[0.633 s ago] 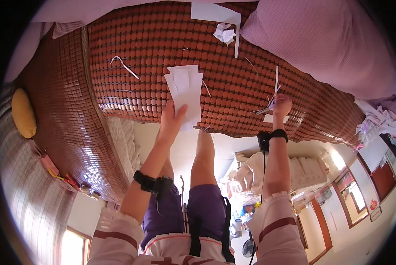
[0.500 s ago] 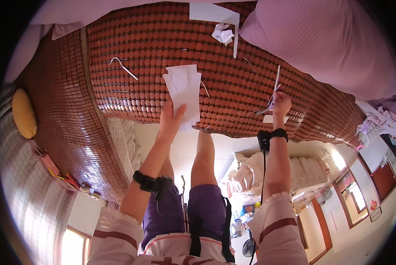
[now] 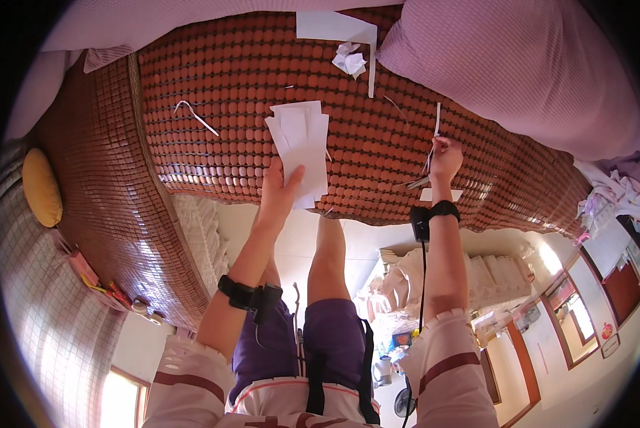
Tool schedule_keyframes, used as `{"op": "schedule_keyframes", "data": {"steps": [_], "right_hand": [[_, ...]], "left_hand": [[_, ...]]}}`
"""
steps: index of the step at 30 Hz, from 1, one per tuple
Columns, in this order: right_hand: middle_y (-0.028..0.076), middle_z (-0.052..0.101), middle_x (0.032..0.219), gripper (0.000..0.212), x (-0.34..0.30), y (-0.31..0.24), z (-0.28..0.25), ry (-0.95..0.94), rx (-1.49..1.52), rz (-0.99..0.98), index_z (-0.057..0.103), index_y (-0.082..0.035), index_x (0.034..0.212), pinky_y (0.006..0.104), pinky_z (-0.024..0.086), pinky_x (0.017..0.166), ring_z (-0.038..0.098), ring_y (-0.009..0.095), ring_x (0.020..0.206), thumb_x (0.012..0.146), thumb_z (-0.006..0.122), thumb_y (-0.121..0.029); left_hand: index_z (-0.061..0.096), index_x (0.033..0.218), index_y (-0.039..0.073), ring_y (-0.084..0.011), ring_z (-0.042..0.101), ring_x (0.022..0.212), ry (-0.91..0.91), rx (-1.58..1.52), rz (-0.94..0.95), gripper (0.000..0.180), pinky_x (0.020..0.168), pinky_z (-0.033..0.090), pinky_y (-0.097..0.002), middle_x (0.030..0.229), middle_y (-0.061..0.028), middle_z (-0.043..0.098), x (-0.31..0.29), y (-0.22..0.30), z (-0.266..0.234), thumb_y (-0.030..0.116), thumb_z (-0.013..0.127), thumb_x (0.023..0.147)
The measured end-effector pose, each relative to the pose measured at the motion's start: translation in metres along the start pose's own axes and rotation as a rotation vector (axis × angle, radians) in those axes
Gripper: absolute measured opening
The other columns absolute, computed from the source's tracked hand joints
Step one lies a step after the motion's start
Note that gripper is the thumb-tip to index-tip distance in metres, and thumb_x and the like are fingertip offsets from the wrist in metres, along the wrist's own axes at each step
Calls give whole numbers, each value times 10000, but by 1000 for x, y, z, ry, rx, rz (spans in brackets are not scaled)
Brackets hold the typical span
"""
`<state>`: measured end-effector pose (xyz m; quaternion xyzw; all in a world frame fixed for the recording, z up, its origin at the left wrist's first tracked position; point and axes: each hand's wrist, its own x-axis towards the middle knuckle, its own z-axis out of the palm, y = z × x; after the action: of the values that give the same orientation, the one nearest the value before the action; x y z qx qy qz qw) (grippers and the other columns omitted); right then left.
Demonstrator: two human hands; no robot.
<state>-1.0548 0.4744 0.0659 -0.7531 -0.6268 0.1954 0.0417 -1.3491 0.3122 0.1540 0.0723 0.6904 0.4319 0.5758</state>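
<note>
My left hand [image 3: 281, 189] grips the lower edge of a few overlapping white paper sheets [image 3: 302, 139] held over a brown beaded mat [image 3: 213, 71]. My right hand [image 3: 445, 153] is closed on a pair of scissors [image 3: 420, 178] whose blades point down to the left. A thin white paper strip [image 3: 437, 120] stands up from the same hand. A small white paper piece [image 3: 434, 194] lies on the mat by my right wrist. Both wrists wear black bands.
On the mat lie a crumpled paper ball [image 3: 350, 60], a white sheet [image 3: 334, 27], a long strip [image 3: 371, 71] and a hooked paper offcut [image 3: 195, 118]. A pink pillow [image 3: 520, 78] fills the upper right. A yellow cushion [image 3: 42, 187] sits at the left. My bare legs show below.
My right hand with the scissors and strip has shifted slightly up and left. The left hand keeps hold of the sheets in nearly the same place.
</note>
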Motion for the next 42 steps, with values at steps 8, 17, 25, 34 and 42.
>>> {"op": "schedule_keyframes", "data": {"steps": [8,17,25,34,42], "right_hand": [[71,609,699,93,4,-2,-6,-5,-28,-41,548,-63,875,312,475,582,597,199,653,798,599,-71],[56,607,766,197,-8,-8,-4,134,288,-103,507,-35,896,272,481,625,600,161,698,736,601,31],[53,574,841,216,-69,-106,-31,-595,1142,-34,416,-62,834,215,477,650,580,107,775,767,606,14],[38,585,766,294,-128,-194,-28,-766,978,1,326,-81,742,189,436,588,537,65,662,746,605,12],[28,596,700,223,-143,-181,-20,-604,812,-112,406,-52,781,189,422,555,523,46,615,768,628,-52]], "left_hand": [[471,994,-13,-92,509,809,9,-11,52,199,716,425,-244,913,-66,578,-2,-2,1,101,546,850],[375,1203,12,-119,527,835,18,103,-12,408,727,431,-254,992,-79,572,-2,-5,-14,68,547,838],[458,1194,42,-102,525,877,-48,164,259,356,759,413,-206,1050,-68,561,-4,6,-11,11,504,843],[594,1047,21,-70,531,797,-67,-56,85,216,714,424,-198,904,-25,604,-11,14,-8,69,551,841],[616,982,18,-60,538,750,50,109,127,205,650,440,-200,862,-32,604,-4,-12,-10,83,626,788]]}}
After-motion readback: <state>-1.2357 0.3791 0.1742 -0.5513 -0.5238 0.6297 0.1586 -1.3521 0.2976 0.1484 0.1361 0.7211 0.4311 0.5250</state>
